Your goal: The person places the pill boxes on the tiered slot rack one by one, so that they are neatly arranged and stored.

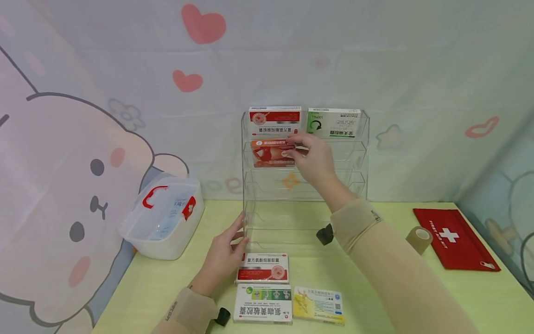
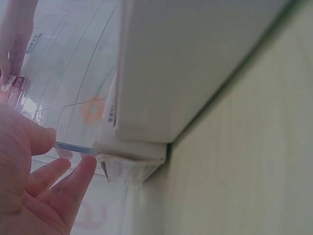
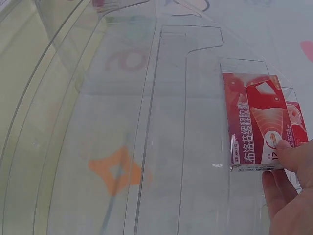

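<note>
A clear tiered display rack [image 1: 288, 202] stands upright on the table. My right hand [image 1: 314, 160] pinches the right end of a red-and-orange medicine box [image 1: 271, 157] at the left of the second tier from the top. In the right wrist view, the thumb lies on the front of this box [image 3: 259, 120], with fingers behind. My left hand [image 1: 224, 254] grips the rack's lower left side edge, thumb and fingers on either side of the clear panel in the left wrist view. On the top tier sit a red-and-white box [image 1: 275, 123] and a green-and-white box [image 1: 335, 123].
Before the rack lie a red-and-white box [image 1: 263, 268], a white-and-green box [image 1: 263, 304] and a yellow-and-white box [image 1: 319, 304]. A white lidded case [image 1: 167, 222] stands at left. On the right are a tan tape roll [image 1: 419, 239] and a red first aid pouch [image 1: 456, 239].
</note>
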`<state>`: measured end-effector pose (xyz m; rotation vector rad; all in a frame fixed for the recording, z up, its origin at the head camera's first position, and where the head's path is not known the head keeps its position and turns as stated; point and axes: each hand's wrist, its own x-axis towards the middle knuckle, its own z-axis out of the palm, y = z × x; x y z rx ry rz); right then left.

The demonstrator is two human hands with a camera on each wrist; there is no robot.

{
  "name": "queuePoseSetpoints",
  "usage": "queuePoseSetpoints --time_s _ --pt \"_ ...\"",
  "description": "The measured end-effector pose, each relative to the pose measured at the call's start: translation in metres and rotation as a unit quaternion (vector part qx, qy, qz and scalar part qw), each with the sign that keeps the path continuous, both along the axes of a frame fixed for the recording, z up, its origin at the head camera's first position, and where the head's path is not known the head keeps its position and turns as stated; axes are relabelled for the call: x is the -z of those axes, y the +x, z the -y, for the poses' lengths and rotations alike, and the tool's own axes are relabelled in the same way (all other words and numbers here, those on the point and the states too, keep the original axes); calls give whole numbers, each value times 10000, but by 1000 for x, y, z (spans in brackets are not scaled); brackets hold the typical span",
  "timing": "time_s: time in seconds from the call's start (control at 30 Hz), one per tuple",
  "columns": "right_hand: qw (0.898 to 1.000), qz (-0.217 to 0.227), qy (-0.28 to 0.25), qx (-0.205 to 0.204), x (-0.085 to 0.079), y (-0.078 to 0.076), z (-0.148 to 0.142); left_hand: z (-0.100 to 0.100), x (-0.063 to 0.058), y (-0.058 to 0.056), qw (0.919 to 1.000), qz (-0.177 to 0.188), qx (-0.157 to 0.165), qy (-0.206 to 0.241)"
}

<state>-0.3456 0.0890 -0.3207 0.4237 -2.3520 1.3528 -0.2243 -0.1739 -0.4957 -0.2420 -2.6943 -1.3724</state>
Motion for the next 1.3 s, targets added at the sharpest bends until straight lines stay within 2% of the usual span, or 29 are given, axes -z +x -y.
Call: queuePoseSetpoints --time_s 0.3,0.4,0.57,0.8,1.07,1.17,1.3 --pt "9990 290 -329 -42 2 4 -4 1 0 0 10000 -12 6 10" --pt "9990 114 -430 -37 4 9 -9 1 0 0 10000 1 -11 11" --pt "9971 -282 -630 -321 13 23 -20 1 -2 0 10000 -30 17 1" --pt "9972 -323 -423 -531 49 55 -45 1 -2 1 9999 -76 44 -66" --pt "9954 -667 8 -691 95 108 -72 2 2 -1 9995 -235 227 24" --pt "9960 -555 265 -653 112 128 -79 3 2 -2 9995 -241 196 11" --pt "9961 -319 468 -670 135 146 -85 2 2 0 9999 -112 102 -4"
